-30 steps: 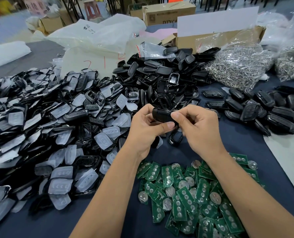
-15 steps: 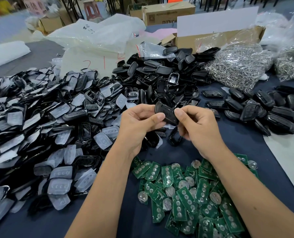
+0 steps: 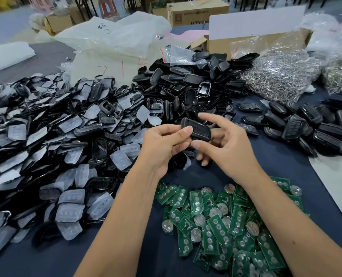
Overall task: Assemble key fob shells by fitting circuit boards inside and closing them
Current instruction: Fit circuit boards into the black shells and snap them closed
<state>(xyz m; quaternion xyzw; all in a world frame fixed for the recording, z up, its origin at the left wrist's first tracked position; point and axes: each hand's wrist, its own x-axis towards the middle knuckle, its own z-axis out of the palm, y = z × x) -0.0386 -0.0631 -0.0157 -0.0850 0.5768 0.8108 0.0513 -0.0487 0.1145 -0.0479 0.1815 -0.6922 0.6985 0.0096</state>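
Observation:
My left hand (image 3: 164, 144) holds a closed black key fob (image 3: 196, 129) above the dark blue table, thumb pressed on its top face. My right hand (image 3: 228, 146) is beside it with the fingers spread. Its index finger is lifted off the fob and its thumb touches the fob's lower edge. A heap of green circuit boards (image 3: 218, 222) with round coin cells lies just in front of my wrists. Empty black shell halves (image 3: 186, 86) are piled behind my hands.
A big pile of black frames and translucent button pads (image 3: 46, 140) covers the left. Closed fobs (image 3: 306, 124) lie at the right. At the back right are bags of metal rings (image 3: 282, 72) and a cardboard box (image 3: 246, 43). Plastic bags (image 3: 116, 37) lie at the back.
My right hand's pinch on the fob has loosened and its fingers have spread. The fob has tilted and stays in my left hand. The camera has moved slightly.

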